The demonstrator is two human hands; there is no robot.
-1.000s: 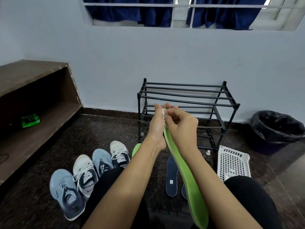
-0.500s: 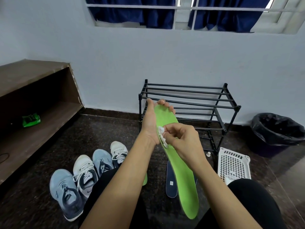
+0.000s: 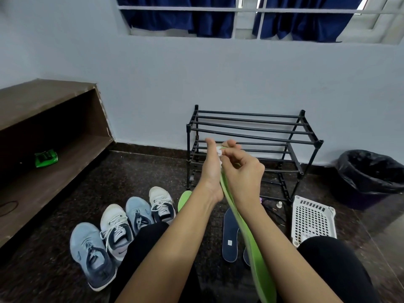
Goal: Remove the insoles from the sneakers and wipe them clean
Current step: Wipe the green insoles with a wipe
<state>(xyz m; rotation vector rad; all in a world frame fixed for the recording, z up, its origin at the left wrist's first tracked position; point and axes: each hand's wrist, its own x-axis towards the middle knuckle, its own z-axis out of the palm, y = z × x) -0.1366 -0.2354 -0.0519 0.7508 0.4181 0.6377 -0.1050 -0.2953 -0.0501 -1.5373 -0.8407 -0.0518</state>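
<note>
The left hand grips the toe end of a green insole, fingers wrapped behind it and thumb pointing up. The insole is turned nearly edge-on and runs from both hands toward 6 o'clock, between the forearms and above the lap. The right hand pinches a small white wad, cloth or tissue I cannot tell, against the insole's toe end, just beside the left thumb.

On the dark floor, at 7 o'clock from the hands, 4 sneakers stand in a row, touching: a pale blue sneaker, a white sneaker, a 2nd blue sneaker and a 2nd white sneaker. A 2nd green insole shows past the left wrist. A navy insole lies flat at 6 o'clock from the hands.

A black shoe rack stands against the wall at 12 o'clock. A white basket lies at 4 o'clock, a black-lined bin at 3 o'clock, and a green packet sits on the wooden shelf at 9 o'clock.
</note>
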